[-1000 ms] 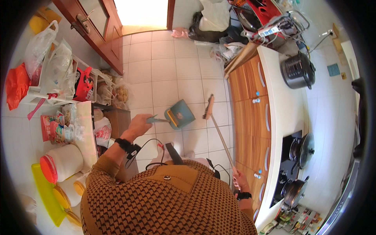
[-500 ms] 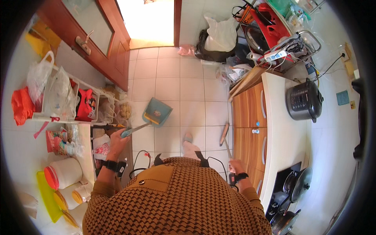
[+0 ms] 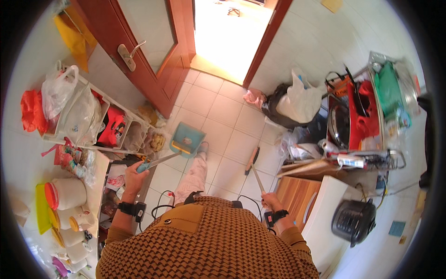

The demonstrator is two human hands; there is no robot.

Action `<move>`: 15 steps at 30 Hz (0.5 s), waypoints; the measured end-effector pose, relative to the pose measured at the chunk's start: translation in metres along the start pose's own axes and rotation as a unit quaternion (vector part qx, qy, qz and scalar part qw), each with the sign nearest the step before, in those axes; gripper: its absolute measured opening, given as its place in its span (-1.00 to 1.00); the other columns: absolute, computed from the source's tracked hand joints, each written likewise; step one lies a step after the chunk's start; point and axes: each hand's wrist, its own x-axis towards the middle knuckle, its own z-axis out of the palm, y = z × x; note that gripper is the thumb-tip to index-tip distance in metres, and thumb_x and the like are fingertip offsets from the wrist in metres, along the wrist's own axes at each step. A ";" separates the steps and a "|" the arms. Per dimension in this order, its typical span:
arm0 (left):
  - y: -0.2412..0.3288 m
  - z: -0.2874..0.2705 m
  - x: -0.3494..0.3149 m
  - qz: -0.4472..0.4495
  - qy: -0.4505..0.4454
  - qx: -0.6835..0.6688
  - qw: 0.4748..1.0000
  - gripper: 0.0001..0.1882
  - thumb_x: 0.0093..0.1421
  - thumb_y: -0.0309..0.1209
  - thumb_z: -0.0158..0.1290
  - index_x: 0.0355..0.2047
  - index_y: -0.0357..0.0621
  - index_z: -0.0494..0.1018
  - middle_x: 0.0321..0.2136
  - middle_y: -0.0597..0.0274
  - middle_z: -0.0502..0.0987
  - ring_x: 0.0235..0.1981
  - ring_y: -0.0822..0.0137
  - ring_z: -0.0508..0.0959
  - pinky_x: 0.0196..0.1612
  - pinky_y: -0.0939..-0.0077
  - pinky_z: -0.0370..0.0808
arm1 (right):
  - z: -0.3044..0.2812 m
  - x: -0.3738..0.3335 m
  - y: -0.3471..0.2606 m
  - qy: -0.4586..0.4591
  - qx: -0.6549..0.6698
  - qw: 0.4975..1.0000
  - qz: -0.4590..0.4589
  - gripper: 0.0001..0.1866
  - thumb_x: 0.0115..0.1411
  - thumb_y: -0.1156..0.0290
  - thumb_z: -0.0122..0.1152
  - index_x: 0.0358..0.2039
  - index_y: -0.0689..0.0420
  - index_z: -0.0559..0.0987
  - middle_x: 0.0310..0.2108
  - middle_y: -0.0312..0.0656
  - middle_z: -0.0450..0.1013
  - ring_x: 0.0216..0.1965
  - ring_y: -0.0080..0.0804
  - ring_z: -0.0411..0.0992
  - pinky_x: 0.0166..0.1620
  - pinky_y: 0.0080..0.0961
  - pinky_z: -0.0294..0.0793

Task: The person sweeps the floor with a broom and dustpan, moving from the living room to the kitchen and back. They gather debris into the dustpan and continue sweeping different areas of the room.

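My left hand is closed round the blue grip of a long-handled dustpan. The dustpan's blue-green scoop is over the tiled floor near my outstretched foot, with a little debris in it and a yellow strip along its near edge. In my right hand is the pale stick of a broom. Its narrow brush head lies to the right of the dustpan, apart from it, close to the floor. Both wrists wear dark bands.
A shelf rack with bags and jars lines the left. The wooden door stands open ahead. At the right are bagged items, a loaded metal rack, and a cabinet with a black electric cooker on its counter.
The view has turned to the right and one foot has stepped forward beside the dustpan. The dustpan and broom stay in my hands; the broom head has shifted left and away from the cabinet.
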 end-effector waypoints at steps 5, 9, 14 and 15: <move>0.021 0.028 0.115 -0.028 -0.011 -0.006 1.000 -0.52 -0.05 -0.41 0.26 -0.08 -0.37 0.55 -0.36 0.00 0.64 -0.34 0.35 0.61 -0.21 0.45 0.52 | 0.021 0.045 -0.145 -0.024 0.014 0.999 0.029 -0.74 0.30 0.40 0.15 -0.50 0.23 0.38 -0.63 -0.24 0.28 -0.70 -0.50 0.25 -0.68 -0.52 0.16; 0.059 0.028 0.205 -0.057 -0.034 -0.033 0.997 -0.52 -0.04 -0.40 0.26 -0.08 -0.37 0.55 -0.37 0.01 0.64 -0.35 0.35 0.61 -0.21 0.43 0.52 | 0.047 0.068 -0.262 -0.079 -0.021 0.996 0.022 -0.65 0.33 0.25 0.17 -0.52 0.14 0.36 -0.64 -0.28 0.31 -0.74 -0.59 0.18 -0.69 -0.61 0.09; 0.105 0.029 0.292 -0.027 -0.021 -0.015 0.999 -0.53 -0.02 -0.40 0.24 -0.08 -0.37 0.54 -0.40 0.06 0.63 -0.37 0.37 0.59 -0.21 0.45 0.51 | 0.090 0.122 -0.396 -0.140 0.025 0.990 0.021 -0.71 0.35 0.37 0.08 -0.50 0.09 0.27 -0.63 -0.36 0.16 -0.70 -0.62 0.09 -0.68 -0.62 -0.02; 0.113 0.031 0.308 -0.041 -0.038 -0.027 0.998 -0.53 -0.02 -0.40 0.24 -0.07 -0.36 0.54 -0.40 0.05 0.63 -0.37 0.37 0.59 -0.21 0.45 0.51 | 0.099 0.135 -0.420 -0.164 0.061 0.984 0.023 -0.73 0.36 0.37 0.06 -0.49 0.08 0.27 -0.63 -0.38 0.14 -0.70 -0.63 0.07 -0.68 -0.63 -0.02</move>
